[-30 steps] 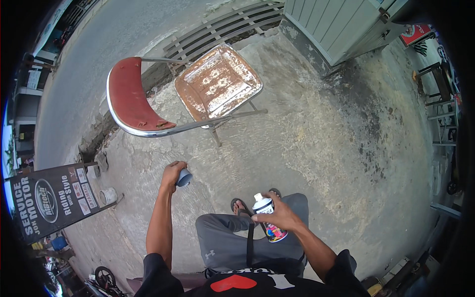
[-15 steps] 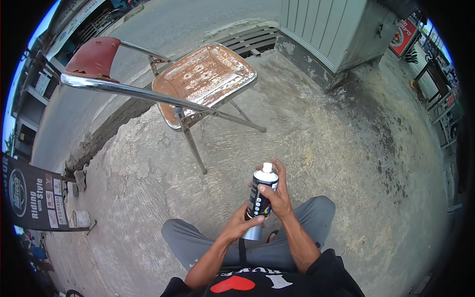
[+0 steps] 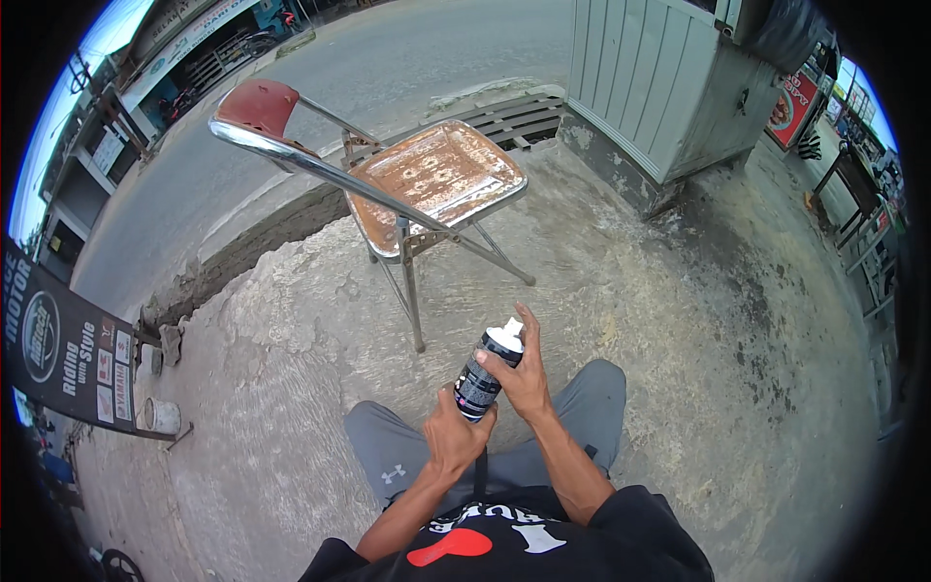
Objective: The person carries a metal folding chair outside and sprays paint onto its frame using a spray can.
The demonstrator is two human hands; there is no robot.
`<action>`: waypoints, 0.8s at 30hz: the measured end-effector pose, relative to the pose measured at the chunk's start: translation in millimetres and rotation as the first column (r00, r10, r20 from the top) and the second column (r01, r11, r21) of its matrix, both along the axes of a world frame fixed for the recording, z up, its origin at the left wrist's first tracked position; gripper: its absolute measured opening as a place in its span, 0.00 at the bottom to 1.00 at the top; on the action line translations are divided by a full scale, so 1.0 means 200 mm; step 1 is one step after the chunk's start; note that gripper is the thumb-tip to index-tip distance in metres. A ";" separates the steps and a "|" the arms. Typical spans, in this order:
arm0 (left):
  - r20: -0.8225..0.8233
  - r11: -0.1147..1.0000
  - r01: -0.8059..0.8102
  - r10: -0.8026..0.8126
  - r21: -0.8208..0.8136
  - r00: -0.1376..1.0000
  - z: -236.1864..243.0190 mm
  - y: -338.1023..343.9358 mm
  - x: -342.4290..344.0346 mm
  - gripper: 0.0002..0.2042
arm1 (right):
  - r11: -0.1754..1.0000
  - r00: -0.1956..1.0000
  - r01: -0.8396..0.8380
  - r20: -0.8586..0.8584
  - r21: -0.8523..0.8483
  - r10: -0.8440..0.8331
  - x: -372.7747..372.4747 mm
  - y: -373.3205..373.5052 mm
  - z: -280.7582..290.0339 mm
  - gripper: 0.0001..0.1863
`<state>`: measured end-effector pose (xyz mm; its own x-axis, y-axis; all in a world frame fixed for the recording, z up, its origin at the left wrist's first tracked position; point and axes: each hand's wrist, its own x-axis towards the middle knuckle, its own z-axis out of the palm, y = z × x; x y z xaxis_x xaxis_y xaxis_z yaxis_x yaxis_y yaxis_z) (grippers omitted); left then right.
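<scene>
A spray can (image 3: 477,390) with a dark printed label and a white top is held tilted over my lap, its nozzle end pointing away and to the right. My right hand (image 3: 527,386) wraps around its upper part, thumb across the label and index finger raised beside the white nozzle. Around the lower end closes my left hand (image 3: 456,433), which hides the can's base. Beyond my hands stands a metal folding chair (image 3: 441,179) with a worn, flaking brown seat and a torn red backrest.
A pale metal cabinet (image 3: 640,87) stands on a concrete base at the far right. Behind the chair lie a slatted drain cover (image 3: 509,121) and the road (image 3: 388,58). To the left are a dark signboard (image 3: 68,339) and a whitish bucket (image 3: 162,415).
The can has tipped further, its base swinging left and toward my left hand, which now covers that end. The chair appears further right as the view has shifted.
</scene>
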<state>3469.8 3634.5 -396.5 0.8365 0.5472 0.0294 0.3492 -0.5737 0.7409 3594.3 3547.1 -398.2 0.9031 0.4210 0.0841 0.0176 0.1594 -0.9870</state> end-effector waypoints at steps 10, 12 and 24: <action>0.310 0.059 0.321 -0.144 -0.945 0.940 -0.15 0.13 -0.08 0.35 | 0.842 0.951 -0.005 -0.258 0.540 0.171 -0.07 0.06 0.00 0.49; 0.343 -0.140 0.326 -0.121 -0.935 0.931 -0.20 0.15 -0.12 0.35 | 0.877 0.950 -0.060 -0.241 0.477 0.197 -0.10 0.07 -0.02 0.50; 0.127 -0.113 0.128 0.019 -0.985 0.992 -0.45 0.28 -0.38 0.31 | 0.996 0.996 0.085 0.007 0.030 -0.085 0.14 -0.14 -0.06 0.49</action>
<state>3394.6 3689.9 -487.2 0.8996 -0.0164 -0.4363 0.2692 0.8077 0.5246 3622.8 3519.2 -410.6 0.9347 0.3401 0.1036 0.0410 0.1865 -0.9816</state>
